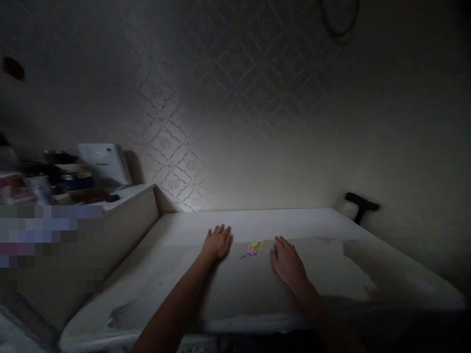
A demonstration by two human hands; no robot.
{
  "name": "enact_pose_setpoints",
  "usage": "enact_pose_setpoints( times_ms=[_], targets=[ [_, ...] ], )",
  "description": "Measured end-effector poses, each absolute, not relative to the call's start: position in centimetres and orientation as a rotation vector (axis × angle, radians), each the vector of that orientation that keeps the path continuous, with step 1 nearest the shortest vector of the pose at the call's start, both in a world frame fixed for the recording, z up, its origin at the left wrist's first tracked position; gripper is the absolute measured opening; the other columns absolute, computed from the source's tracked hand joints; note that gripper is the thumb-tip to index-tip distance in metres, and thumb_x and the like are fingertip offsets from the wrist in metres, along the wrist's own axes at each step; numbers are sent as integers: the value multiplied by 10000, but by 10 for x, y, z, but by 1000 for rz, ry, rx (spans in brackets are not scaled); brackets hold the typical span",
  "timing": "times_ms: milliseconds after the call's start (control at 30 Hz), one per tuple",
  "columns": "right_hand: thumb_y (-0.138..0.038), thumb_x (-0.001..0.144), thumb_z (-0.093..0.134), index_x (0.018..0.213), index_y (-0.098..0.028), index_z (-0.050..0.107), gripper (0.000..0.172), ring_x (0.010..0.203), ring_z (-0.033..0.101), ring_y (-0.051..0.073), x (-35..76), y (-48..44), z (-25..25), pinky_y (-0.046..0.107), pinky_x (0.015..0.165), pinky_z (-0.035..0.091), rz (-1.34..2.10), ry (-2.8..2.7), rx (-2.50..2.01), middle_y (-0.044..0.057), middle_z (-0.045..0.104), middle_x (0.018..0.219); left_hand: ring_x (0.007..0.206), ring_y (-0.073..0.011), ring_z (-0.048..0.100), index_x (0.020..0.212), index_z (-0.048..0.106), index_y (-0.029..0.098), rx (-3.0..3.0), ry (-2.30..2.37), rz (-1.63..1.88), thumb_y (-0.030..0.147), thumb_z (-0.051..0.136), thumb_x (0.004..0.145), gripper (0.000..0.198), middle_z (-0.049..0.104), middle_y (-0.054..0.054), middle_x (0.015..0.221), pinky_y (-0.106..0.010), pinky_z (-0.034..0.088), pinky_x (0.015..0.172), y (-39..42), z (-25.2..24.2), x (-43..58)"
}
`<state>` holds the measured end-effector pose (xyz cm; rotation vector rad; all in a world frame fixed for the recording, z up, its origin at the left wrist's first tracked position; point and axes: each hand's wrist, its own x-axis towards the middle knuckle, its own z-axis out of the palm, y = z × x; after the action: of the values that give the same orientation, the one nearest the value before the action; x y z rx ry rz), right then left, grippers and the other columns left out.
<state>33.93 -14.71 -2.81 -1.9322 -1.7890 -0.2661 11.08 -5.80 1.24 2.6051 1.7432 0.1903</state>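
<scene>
A pale cloth [243,284] lies spread over a white tabletop [253,223]. Near its far edge it carries a small flower motif [252,249] in pink, yellow and bluish tones; whether printed or embroidered, I cannot tell. My left hand [218,242] rests palm down at the cloth's far edge, left of the flowers, its fingers stretched out. To the right of the flowers my right hand [289,262] also lies flat on the cloth, fingers extended and close together. Neither hand grips anything. The dim light blurs the cloth's side edges.
At the left stands a higher cabinet [136,208] crowded with small items and a white box-like object [103,164]. A dark T-shaped object [360,206] is at the table's right rear edge. A patterned wall [257,122] closes off the back.
</scene>
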Motion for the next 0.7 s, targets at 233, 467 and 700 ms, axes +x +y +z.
enact_pose_setpoints(
  times_ms=[233,467,700],
  targets=[
    [-245,943,367,1292,-141,591,427,1297,481,264,344,-142,-31,484,1102,365,-235,-2021,-1574,134,582,1348,1404,-289,320,1433,403,187,2623,1767,239,392,223,993,518,368,-143,1518,-527,267,1117,-57,8,113],
    [-295,956,448,1248,-173,623,362,1293,484,287,338,-134,-16,524,1090,367,-195,-2180,-1501,122,601,1326,1389,-295,346,1420,427,185,2641,1761,255,389,234,993,511,398,-143,1501,-529,284,1113,-60,11,112],
    [-284,966,434,1134,-176,672,310,1244,534,237,365,-109,-6,473,1127,320,-189,-2337,-1412,104,660,1242,1405,-303,319,1432,414,177,2628,1758,231,382,234,995,515,365,-145,1520,-536,269,1123,-60,11,112]
  ],
)
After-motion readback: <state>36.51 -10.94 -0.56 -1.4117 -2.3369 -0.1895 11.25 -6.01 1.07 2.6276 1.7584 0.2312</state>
